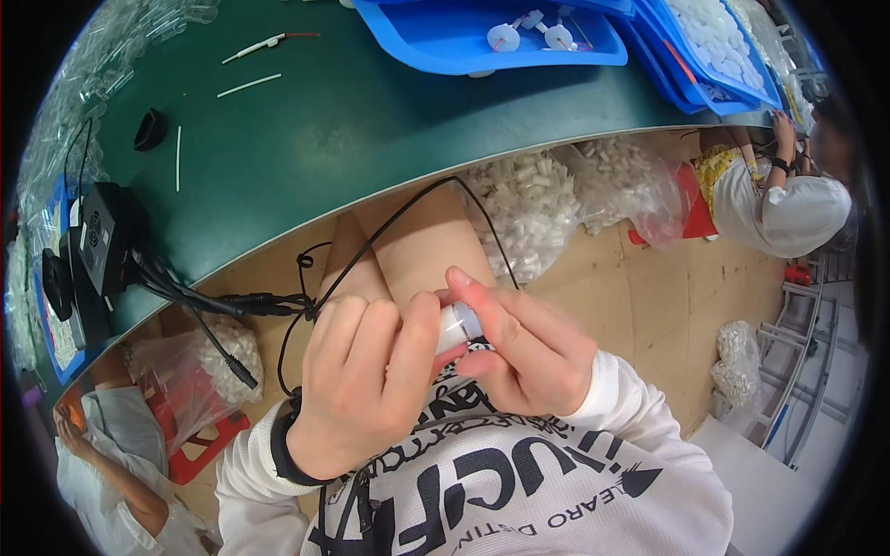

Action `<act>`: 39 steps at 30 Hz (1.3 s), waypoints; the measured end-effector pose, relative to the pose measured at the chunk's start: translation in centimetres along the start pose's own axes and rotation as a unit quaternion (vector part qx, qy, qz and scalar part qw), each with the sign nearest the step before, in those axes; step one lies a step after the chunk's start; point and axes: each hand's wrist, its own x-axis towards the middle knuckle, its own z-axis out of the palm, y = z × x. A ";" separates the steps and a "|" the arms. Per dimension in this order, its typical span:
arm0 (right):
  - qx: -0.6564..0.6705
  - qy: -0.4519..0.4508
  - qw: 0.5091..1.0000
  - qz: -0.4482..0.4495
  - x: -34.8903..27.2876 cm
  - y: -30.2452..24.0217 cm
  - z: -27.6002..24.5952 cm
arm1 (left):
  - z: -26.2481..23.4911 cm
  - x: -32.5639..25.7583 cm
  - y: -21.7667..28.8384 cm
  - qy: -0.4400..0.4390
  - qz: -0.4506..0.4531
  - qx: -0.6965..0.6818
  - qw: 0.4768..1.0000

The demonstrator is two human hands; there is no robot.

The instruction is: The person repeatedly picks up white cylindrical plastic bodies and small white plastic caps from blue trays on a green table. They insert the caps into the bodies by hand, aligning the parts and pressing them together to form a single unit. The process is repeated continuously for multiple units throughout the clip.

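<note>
A small white cylindrical piece (451,330) with a pale bluish, translucent cap-like end (471,322) is held in front of my chest, above my lap. My left hand (357,385) has its fingers curled round the white body and hides most of it. From the other side, my right hand (533,357) grips the pale end between thumb and fingers. Both hands are off the table, close together, with the piece lying between them. A black band circles my left wrist.
The green table (306,139) curves ahead, bearing blue trays (417,56) of white parts and thin white sticks (248,85). A black device (107,232) trails cables (269,303) near my left arm. Bags of white pieces (524,208) stand below. People sit on both sides.
</note>
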 end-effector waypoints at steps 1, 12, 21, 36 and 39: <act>-0.002 -0.010 1.000 0.002 -0.1 0.1 0.0 | 0.0 0.0 -0.1 -0.008 0.001 0.002 1.000; -0.026 -0.013 0.999 -0.018 -0.7 1.3 0.8 | 0.6 -0.3 -0.4 -0.054 0.024 0.046 0.997; 0.199 0.112 0.952 0.203 -0.1 0.3 1.7 | 0.0 1.1 -0.3 -0.019 -0.051 -0.003 0.999; -0.024 -0.003 0.999 0.029 0.9 -0.9 -1.2 | -0.1 -0.4 -0.7 0.063 0.044 -0.147 0.986; -0.019 0.001 1.000 0.024 0.6 -1.1 -1.0 | -0.1 -0.2 -0.8 0.068 0.074 -0.121 0.988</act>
